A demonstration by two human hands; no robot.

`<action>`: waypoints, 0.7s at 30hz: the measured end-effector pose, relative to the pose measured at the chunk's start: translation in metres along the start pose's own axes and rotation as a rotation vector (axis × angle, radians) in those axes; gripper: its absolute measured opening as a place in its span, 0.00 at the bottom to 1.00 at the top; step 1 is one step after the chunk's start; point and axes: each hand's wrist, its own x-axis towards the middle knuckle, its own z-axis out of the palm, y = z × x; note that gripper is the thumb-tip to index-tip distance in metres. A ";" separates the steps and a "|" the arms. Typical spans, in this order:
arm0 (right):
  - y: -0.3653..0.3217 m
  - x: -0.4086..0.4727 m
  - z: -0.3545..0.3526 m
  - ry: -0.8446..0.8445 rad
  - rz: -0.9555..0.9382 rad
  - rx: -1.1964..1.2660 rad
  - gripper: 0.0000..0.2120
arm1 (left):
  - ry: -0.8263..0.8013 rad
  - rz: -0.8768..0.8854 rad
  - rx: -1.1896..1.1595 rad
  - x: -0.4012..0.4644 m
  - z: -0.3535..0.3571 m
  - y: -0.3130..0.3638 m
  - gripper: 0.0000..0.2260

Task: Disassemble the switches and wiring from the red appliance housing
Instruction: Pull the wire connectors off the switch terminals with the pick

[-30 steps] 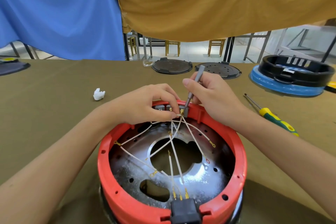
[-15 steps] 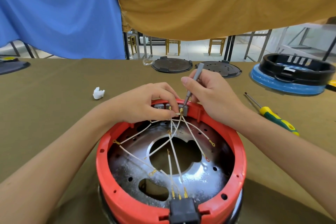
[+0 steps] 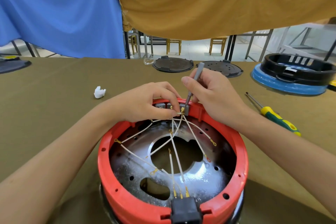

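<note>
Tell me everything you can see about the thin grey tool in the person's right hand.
The thin grey tool is a slim, pen-like stick, matte grey, whether plastic or metal is unclear. It narrows to a thinner shaft below the fingers. The right hand grips it like a pencil, thumb across its upper part. It leans, top tilted right and away, tip down at the grey switch block on the far inner rim of the round red plastic housing. Its tip is hidden there.
</note>
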 end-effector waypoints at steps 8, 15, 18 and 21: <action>0.007 0.008 -0.001 -0.041 0.155 0.135 0.14 | -0.005 0.002 -0.008 0.000 0.000 0.001 0.05; 0.015 0.016 0.003 -0.070 0.278 0.210 0.14 | -0.023 -0.001 -0.021 0.000 0.000 -0.001 0.04; 0.016 0.015 0.005 -0.073 0.269 0.256 0.14 | -0.027 -0.004 -0.021 0.000 0.000 -0.001 0.04; 0.016 0.012 0.004 -0.045 0.187 0.249 0.14 | -0.022 -0.003 -0.019 0.000 -0.001 -0.001 0.04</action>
